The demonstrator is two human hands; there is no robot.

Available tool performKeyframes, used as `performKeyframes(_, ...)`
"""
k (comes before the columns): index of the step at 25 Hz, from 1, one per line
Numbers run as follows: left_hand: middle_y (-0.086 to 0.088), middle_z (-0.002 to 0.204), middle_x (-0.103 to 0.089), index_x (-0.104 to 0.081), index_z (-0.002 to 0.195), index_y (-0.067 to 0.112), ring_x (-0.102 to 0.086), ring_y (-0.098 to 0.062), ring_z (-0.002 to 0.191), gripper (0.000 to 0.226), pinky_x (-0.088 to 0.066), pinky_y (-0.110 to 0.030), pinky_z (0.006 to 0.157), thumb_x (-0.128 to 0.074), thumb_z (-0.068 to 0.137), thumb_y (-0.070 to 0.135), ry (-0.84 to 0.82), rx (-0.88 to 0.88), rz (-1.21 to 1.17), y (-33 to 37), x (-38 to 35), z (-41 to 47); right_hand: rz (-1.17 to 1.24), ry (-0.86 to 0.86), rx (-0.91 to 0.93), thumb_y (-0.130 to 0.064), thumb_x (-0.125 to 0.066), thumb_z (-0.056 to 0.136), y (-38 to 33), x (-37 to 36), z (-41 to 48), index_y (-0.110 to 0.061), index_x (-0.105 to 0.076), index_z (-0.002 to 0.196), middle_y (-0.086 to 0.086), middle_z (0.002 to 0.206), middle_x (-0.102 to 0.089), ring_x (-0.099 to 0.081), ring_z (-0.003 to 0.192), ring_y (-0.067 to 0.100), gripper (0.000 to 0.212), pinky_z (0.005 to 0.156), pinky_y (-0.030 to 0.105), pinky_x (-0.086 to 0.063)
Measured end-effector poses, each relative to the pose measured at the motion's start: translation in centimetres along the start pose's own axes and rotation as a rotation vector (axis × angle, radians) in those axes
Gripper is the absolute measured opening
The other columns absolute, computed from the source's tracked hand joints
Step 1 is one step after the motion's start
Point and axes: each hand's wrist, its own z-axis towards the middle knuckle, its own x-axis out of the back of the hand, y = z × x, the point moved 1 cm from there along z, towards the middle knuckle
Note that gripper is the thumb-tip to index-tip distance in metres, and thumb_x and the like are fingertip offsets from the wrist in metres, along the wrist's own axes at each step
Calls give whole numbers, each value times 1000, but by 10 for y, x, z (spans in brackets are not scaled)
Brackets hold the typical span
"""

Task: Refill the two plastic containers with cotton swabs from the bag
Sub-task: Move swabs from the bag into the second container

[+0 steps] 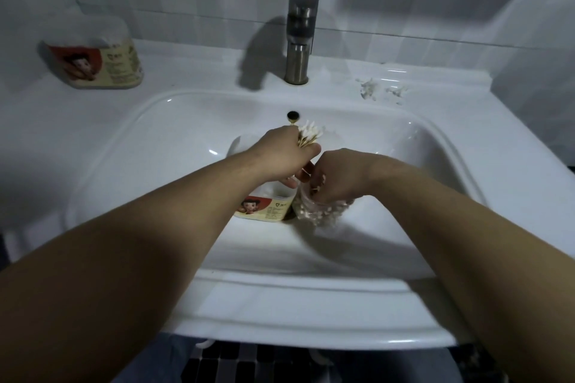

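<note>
My left hand (284, 155) grips a bundle of cotton swabs (309, 135), their white tips fanning out past my fingers over the sink basin. Below it, inside the basin, stands a plastic container (267, 207) with a red and cream label. Right beside it is a clear bag (323, 211) full of swabs. My right hand (337, 176) reaches down into the bag's mouth, fingers curled around swabs inside. A second labelled container (96, 59) stands on the counter at the far left with a lid on.
The white sink (149, 146) fills the middle, with its drain hole (293, 115) at the back. A steel tap (300, 40) stands behind it. Loose swabs (379, 90) lie scattered on the counter at the back right. Tiled walls enclose the counter.
</note>
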Motion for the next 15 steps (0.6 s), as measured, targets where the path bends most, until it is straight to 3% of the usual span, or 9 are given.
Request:
performKeyframes(5, -5, 87, -78, -65, 106, 10, -77, -15, 73, 20, -65, -38, 64, -54, 102, 26, -5, -5, 35, 2, 1, -2, -66, 59, 2, -19, -58, 82, -4, 6, -2, -14, -70, 74, -1, 65, -62, -61, 64, 17, 15, 53, 22, -41)
performKeyframes(8, -5, 86, -77, -62, 106, 9, -77, -17, 76, 21, -65, -42, 67, -55, 101, 28, 15, 5, 78, 2, 2, -1, -49, 81, -17, -12, -56, 78, 3, 14, -4, -11, -72, 75, 4, 67, -68, -67, 66, 17, 16, 58, 28, -52)
performKeyframes(10, -5, 86, -77, -60, 107, 9, -77, -18, 76, 22, -65, -43, 68, -55, 100, 29, 24, 15, 111, 2, 2, 0, -29, 102, -23, -9, -56, 77, 8, 17, -6, -11, -73, 74, 5, 70, -71, -70, 70, 18, 17, 63, 30, -57)
performKeyframes(15, -4, 86, -77, -61, 110, 11, -76, -14, 73, 23, -65, -43, 67, -55, 100, 31, 29, 1, 173, 3, 1, 1, 140, 205, -40, -17, -67, 82, 18, 26, -13, -19, -74, 72, -5, 66, -70, -67, 68, 13, 12, 54, 20, -46)
